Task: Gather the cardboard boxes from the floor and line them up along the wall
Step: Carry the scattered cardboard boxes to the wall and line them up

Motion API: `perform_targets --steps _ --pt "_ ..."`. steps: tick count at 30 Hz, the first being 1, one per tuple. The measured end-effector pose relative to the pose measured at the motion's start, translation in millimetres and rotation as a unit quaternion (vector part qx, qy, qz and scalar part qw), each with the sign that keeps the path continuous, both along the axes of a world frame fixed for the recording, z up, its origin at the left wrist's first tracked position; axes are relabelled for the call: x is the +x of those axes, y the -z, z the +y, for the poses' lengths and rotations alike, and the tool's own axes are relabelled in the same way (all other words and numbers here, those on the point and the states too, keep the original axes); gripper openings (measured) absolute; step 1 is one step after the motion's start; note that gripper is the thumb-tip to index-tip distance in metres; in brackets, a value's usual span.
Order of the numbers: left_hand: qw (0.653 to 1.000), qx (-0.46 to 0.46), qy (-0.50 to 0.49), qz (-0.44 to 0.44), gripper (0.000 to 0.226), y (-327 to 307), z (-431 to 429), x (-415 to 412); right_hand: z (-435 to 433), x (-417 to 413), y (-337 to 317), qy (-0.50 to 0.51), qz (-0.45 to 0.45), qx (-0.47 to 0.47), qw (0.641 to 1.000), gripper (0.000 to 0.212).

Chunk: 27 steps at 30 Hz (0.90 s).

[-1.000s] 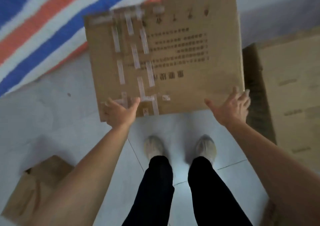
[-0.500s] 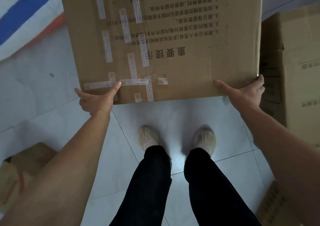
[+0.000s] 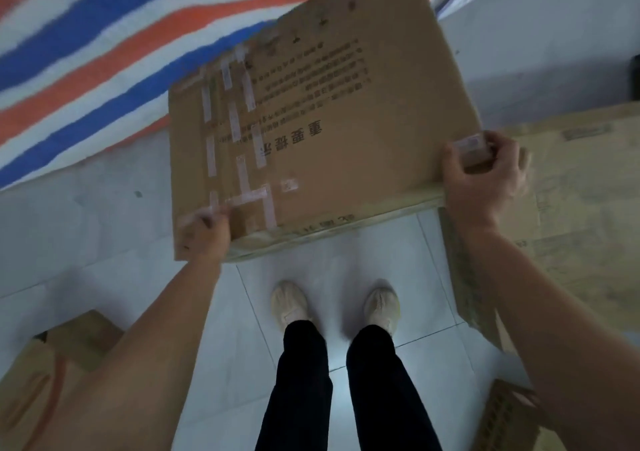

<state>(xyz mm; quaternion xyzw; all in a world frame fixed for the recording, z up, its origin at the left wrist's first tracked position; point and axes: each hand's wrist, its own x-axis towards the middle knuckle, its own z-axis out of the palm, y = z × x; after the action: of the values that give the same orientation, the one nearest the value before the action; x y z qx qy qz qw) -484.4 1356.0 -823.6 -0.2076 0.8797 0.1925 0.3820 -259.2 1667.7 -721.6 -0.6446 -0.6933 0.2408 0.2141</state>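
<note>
Cardboard box [image 3: 346, 132]: left hand [image 3: 204, 232] and right hand [image 3: 485, 173] grip its near-edge corners.

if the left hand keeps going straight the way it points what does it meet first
The left hand grips the near corner of the cardboard box, so that box is in its way at once. Past the box, that line leads toward the striped sheet, though depth is unclear.

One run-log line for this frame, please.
phase: handling box | left hand: grips near-left corner | right hand: grips near-right corner
</note>
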Motion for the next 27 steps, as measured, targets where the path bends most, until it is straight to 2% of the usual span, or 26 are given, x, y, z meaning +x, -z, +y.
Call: perform_targets --steps 2,4,6,8,10,14,18,21,23,25,27 --pt "0.99 0.116 -0.031 -0.075 0.079 -20.5 21.1 12.3 -17.0 -14.2 -20.0 -0.06 0.051 0.016 0.997 0.051" --pt "0.96 0.235 -0.065 -0.134 0.051 -74.6 59.9 29.5 -41.1 -22.2 -31.5 -0.115 0.072 0.014 0.991 0.047" --pt "0.935 0.298 -0.068 -0.178 0.051 -111.6 84.4 39.8 -65.2 -25.5 -34.1 -0.183 0.08 0.028 0.979 0.045" --pt "0.93 0.306 -0.083 -0.187 0.069 -123.2 85.7 38.8 -83.9 -30.5 -34.4 -0.262 0.092 0.057 0.959 0.045" --pt "0.927 0.302 -0.117 -0.191 0.084 -125.3 72.3 28.8 -99.6 -36.6 -35.3 -0.298 0.094 0.092 0.946 0.048" --pt "0.9 0.339 -0.184 -0.205 0.098 -137.0 50.2 5.7 -133.4 -33.4 -49.7 -0.339 0.063 0.111 0.932 0.055" --pt "0.908 0.376 -0.119 -0.14 0.106 -177.9 63.1 -23.8 -172.1 -32.5 -72.3 -0.441 0.066 0.096 0.89 0.06" --pt "0.904 0.417 -0.064 -0.075 0.07 -221.8 70.8 -46.2 -193.2 -45.5 -97.6 -0.513 0.087 0.072 0.851 0.049" --pt "0.921 0.382 -0.071 -0.036 0.048 -230.7 64.5 -51.5 -196.0 -57.4 -108.2 -0.537 0.099 0.044 0.836 0.037" --pt "0.929 0.358 -0.088 -0.015 0.05 -230.3 46.7 -57.0 -189.7 -72.5 -113.2 -0.515 0.088 0.018 0.853 0.033" --pt "0.925 0.363 -0.107 -0.017 0.074 -231.4 28.3 -57.2 -170.6 -80.9 -108.1 -0.416 -0.003 -0.034 0.908 0.052"
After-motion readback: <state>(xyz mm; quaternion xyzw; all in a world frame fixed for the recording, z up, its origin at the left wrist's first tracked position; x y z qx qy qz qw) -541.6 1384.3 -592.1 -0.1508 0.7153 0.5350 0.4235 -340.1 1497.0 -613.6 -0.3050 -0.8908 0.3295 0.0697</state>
